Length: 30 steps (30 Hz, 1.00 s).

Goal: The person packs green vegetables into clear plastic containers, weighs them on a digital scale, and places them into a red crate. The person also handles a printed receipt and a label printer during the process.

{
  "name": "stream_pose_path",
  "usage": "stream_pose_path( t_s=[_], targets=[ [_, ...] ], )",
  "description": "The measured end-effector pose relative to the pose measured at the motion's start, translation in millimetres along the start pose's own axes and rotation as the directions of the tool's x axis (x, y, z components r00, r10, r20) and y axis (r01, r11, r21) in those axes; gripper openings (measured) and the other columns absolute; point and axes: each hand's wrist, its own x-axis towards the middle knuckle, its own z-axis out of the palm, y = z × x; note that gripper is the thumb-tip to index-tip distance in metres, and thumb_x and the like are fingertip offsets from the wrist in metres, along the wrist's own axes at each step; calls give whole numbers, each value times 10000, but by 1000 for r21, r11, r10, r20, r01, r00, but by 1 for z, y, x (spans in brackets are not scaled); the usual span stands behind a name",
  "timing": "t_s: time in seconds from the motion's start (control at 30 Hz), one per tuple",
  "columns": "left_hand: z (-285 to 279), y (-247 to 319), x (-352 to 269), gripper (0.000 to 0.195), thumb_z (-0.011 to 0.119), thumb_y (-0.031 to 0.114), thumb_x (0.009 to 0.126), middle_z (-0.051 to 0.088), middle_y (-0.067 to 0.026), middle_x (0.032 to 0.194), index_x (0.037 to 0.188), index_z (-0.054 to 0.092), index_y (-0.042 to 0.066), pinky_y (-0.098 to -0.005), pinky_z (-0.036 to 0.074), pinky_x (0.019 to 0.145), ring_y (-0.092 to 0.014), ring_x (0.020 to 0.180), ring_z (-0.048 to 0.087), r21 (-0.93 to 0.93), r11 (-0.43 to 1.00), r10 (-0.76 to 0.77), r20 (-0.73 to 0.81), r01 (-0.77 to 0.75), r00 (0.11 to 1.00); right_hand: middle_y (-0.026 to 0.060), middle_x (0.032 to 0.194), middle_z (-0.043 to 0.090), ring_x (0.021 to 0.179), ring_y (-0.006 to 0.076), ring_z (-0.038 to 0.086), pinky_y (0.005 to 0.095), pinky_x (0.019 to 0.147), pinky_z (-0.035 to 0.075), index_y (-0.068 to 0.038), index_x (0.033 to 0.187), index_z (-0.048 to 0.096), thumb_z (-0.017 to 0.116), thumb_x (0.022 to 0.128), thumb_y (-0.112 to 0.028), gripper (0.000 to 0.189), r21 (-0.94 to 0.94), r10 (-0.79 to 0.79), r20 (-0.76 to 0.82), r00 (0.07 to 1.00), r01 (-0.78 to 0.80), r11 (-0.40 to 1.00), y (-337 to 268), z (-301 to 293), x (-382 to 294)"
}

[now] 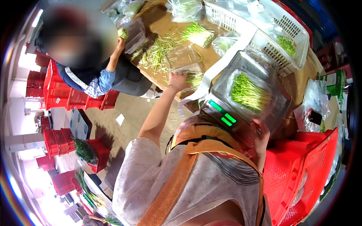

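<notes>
My left hand (178, 81) reaches to the table's near edge, its fingers on pale green shoots (194, 79) beside a clear plastic tray (185, 56). Whether it grips any of them is hard to see. My right hand (259, 129) is at the front corner of a digital weighing scale (210, 108), with fingers curled; their tips are blurred, so a hold cannot be made out. On the scale's metal pan rests a clear plastic tray (234, 76) filled with green shoots (249, 91). The scale's green display (226, 119) is lit.
Loose shoots (159, 52) and a cut bundle (198, 34) lie on the wooden table (154, 19). A white perforated basket (265, 42) stands behind the scale. Red crates (288, 169) are close at my right. A co-worker (99, 76) sits at left holding shoots (122, 33).
</notes>
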Motion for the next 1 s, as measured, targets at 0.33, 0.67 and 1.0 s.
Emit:
stream_pose_path(
  t_s=[0.33,0.67,1.0],
  targets=[
    [19,-39,28,497,684,378,728,587,-97,1133,1162,557,172,-412,437,883,-302,1046,558,-357,933,20,-59,-40,998,67,816,609,708,115,576,242,655,468,6,944,625,620,814,3,130,-52,-38,-14,999,37,998,5,-3,0],
    [9,-27,19,859,782,420,634,484,-91,1244,1331,381,116,-453,376,973,-286,1190,450,54,981,192,-120,-186,974,91,821,619,721,135,598,253,656,475,9,949,616,600,812,15,138,-75,-77,8,997,77,994,-5,2,10],
    [27,-25,27,371,609,218,751,595,-179,1025,1051,521,17,-412,499,788,-307,945,610,79,993,103,-217,-88,971,99,831,624,732,150,604,259,677,476,3,938,618,607,806,6,133,-78,-29,-19,999,28,997,4,-2,3]
  ],
)
